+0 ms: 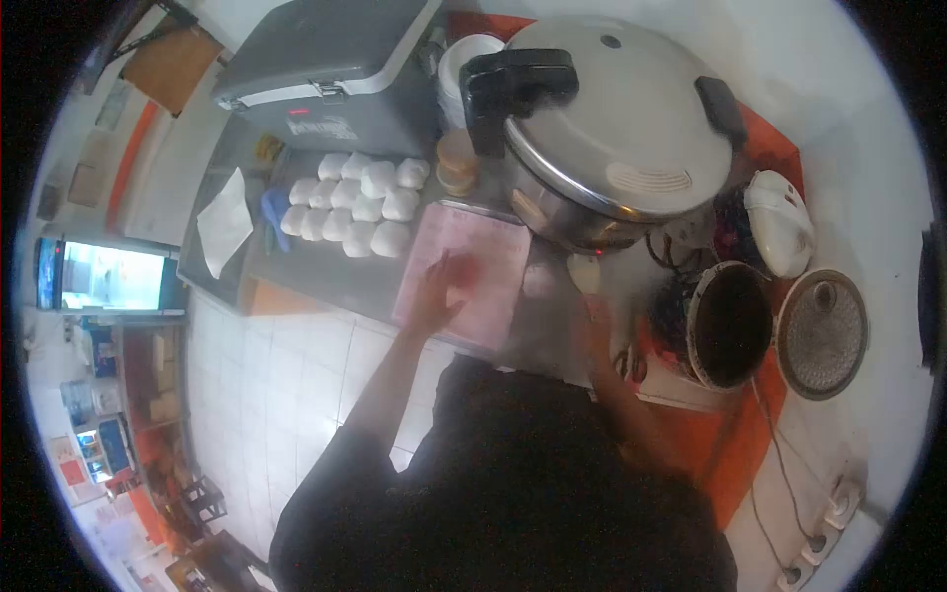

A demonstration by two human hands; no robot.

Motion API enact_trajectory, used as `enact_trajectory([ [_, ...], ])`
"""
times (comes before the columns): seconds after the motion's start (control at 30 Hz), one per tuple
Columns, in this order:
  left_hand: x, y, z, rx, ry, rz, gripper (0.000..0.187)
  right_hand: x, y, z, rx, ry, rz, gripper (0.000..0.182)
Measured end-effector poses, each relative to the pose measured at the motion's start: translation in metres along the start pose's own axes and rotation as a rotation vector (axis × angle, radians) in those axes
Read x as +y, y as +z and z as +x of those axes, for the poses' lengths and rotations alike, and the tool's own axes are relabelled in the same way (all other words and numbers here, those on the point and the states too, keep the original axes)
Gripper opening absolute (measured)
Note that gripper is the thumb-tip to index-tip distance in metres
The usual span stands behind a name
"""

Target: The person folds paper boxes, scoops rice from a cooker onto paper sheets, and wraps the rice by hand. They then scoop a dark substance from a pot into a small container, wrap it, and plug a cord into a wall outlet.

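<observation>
My left hand (pixel 434 296) lies over a stack of pink paper sheets (pixel 505 296), thumb and fingers apart. A reddish blur shows beside its fingers on the top sheet. To the right, my right hand (pixel 597 331) is smeared by motion, closed around the handle of a pale rice paddle (pixel 584 274). The paddle's blade points toward the large lidded steel cooker (pixel 552 212). Several white rounded wrapped bundles (pixel 357 202) stand in rows beyond the paper. Near them is a small stack of brownish round containers (pixel 457 163).
A grey cooler box (pixel 345 118) stands at the back left, near stacked white bowls (pixel 472 54). On the right are an open dark pot (pixel 730 326), a round perforated lid (pixel 824 335), a white-lidded appliance (pixel 779 222), scissors (pixel 631 365) and cables (pixel 789 493). A white sheet (pixel 226 225) lies left.
</observation>
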State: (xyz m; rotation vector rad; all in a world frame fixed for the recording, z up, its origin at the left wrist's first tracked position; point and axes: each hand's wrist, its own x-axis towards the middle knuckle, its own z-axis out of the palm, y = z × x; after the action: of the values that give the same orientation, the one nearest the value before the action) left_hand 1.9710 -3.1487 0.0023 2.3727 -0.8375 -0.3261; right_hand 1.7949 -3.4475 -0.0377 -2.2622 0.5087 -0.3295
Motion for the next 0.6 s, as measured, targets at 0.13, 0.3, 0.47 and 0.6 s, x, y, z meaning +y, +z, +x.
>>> enact_trajectory([
  [0.13,-0.064,-0.009,-0.005,-0.014,0.179,0.237,0.105,-0.111,0.053,0.042,-0.139,-0.105,0.095,0.04],
  [0.3,-0.087,0.001,-0.011,-0.03,0.158,0.339,0.104,-0.186,0.14,0.062,-0.194,-0.123,-0.146,0.04],
  [0.47,-0.085,-0.009,-0.009,-0.036,0.168,0.337,0.094,-0.189,0.153,0.051,-0.106,-0.141,-0.216,0.041],
  [0.6,-0.089,-0.024,0.022,-0.226,0.162,0.344,0.065,-0.178,0.173,0.057,-0.1,-0.029,-0.31,0.043],
])
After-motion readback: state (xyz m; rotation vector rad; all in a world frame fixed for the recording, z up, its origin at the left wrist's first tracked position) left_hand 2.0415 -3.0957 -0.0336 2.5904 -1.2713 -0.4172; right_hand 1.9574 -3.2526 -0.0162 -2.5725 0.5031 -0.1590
